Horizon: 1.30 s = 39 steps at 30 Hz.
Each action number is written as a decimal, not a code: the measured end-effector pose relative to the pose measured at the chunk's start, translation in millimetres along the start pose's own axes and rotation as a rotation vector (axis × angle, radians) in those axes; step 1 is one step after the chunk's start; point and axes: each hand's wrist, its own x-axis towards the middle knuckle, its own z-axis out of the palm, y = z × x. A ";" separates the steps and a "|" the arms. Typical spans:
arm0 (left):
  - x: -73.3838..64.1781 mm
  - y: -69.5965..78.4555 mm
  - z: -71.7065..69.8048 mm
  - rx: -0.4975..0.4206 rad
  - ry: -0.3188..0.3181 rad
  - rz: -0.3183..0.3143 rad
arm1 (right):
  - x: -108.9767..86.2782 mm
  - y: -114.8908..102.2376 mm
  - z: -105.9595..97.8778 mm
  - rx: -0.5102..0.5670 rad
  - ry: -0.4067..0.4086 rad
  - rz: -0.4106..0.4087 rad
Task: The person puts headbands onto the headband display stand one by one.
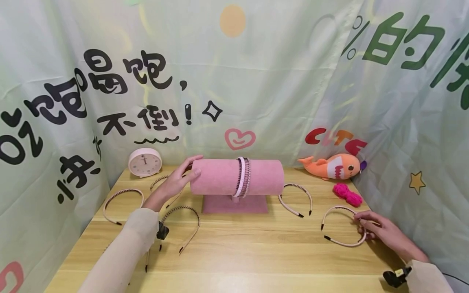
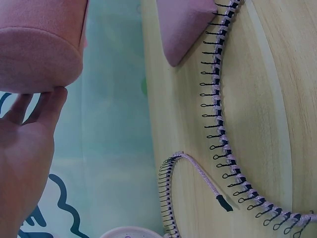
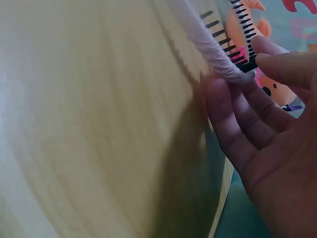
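A pink velvety headband stand (image 1: 216, 176) with a cylindrical top stands at the middle of the table. Round its cylinder sits a headband (image 1: 240, 179) with dark teeth. In the head view my left hand (image 1: 179, 175) touches the cylinder's left end; the left wrist view shows extended fingers (image 2: 52, 106) against that end. At the right, my right hand (image 1: 382, 232) pinches a light pink headband (image 1: 346, 245) at its curve, its tips pointing left. Dark comb teeth (image 3: 223, 39) along this wrapped headband show in the right wrist view.
More headbands lie left of the stand, one near the front (image 1: 198, 226) and one farther left (image 1: 106, 205). Another headband (image 1: 310, 199) lies right of it. A round clock (image 1: 145, 162), an orange plush toy (image 1: 335, 167) and a magenta bundle (image 1: 347, 194) line the back.
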 end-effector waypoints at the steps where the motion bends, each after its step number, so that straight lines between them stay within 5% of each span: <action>1: 0.0 0.3 0.0 0.000 0.000 -0.001 | -0.4 0.0 -0.7 0.013 -0.003 0.008; 15: 1.0 1.2 0.7 0.000 0.000 0.016 | -3.1 -2.0 -11.5 0.315 0.005 0.009; 24: 1.2 -0.3 0.9 -0.002 0.002 0.023 | -2.9 -15.0 -12.8 0.542 -0.080 -0.131; 39: 1.2 -0.5 0.9 0.001 0.004 0.024 | 1.6 -47.5 -2.7 0.617 -0.061 -0.258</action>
